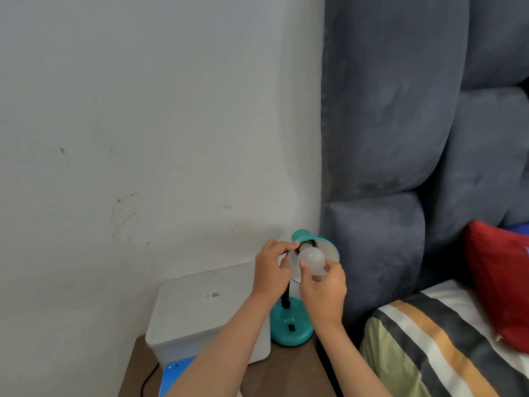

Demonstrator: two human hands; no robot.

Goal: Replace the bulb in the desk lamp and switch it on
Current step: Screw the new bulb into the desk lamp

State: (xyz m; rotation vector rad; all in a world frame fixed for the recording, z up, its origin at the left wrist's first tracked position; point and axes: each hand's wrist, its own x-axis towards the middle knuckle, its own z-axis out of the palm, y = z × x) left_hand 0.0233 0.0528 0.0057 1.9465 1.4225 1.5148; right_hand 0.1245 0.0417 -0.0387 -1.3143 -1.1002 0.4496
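A brown wooden bedside table stands against the wall, just beside the bed; on it sits a white lidded plastic box at the left, and the teal desk lamp stands on its round base at the right, touching or nearly touching the box; a blue flat object lies at the front, partly under the box; a black cable trails over the table's front left.

The teal lamp base reads "ATN"; the box's label is illegible.
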